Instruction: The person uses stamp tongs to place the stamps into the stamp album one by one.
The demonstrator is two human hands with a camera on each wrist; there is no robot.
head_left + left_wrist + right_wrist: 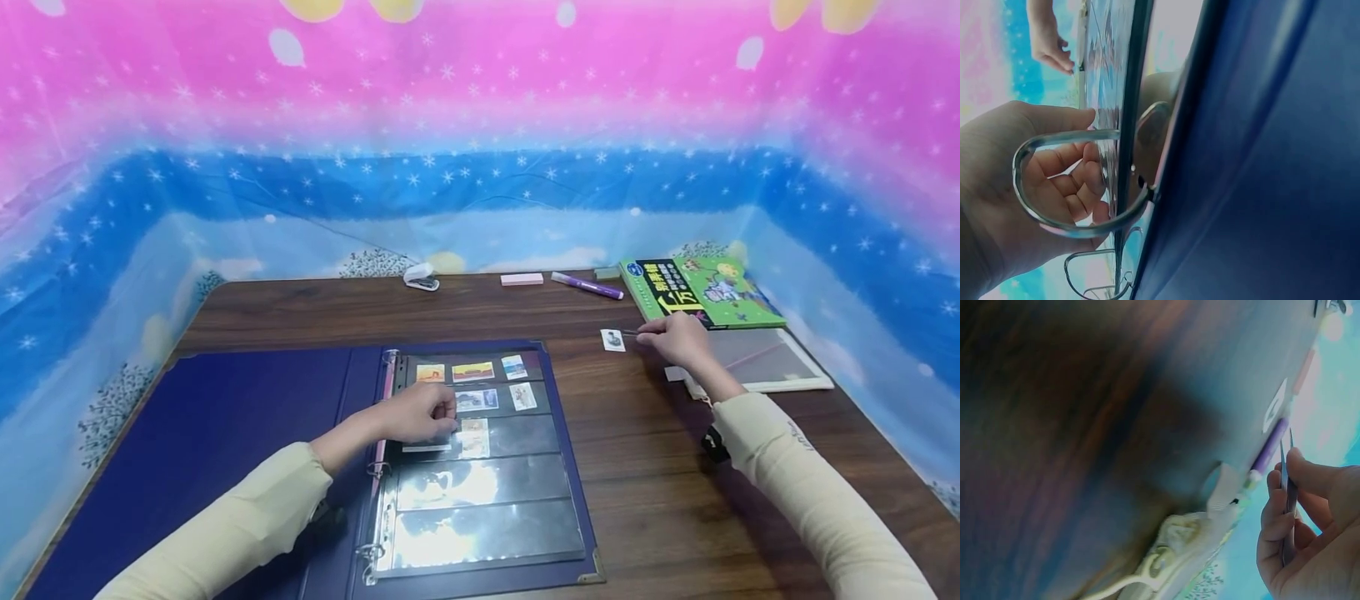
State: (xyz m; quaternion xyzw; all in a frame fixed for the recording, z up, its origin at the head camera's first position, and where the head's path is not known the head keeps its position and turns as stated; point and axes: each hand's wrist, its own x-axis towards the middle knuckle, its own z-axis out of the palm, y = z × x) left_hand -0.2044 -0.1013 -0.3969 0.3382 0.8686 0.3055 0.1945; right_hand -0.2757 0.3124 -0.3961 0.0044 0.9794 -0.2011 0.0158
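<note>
In the head view my right hand (pixel 678 340) pinches metal tweezers (pixel 1288 506) between thumb and fingers. Their tips are right beside a small white-edged stamp (pixel 612 340) lying on the wooden table. My left hand (pixel 420 411) rests on the black stock page (pixel 517 435) of an open blue ring-binder stamp album (pixel 573 500). Its thumb and loosely curled fingers (pixel 1093 178) are against the page, near a pale stamp (pixel 474 438) in the third row. Several more stamps fill the top two rows; the hand covers part of the page.
The album's blue cover (pixel 225 433) spreads to the left. Behind lie a white stapler (pixel 422 277), a pink block (pixel 522 280) and a purple marker (pixel 588 286). At the right are a green book (pixel 723 292) and a white-edged pouch (pixel 780 358). A patterned cloth (pixel 480 183) hangs around the table.
</note>
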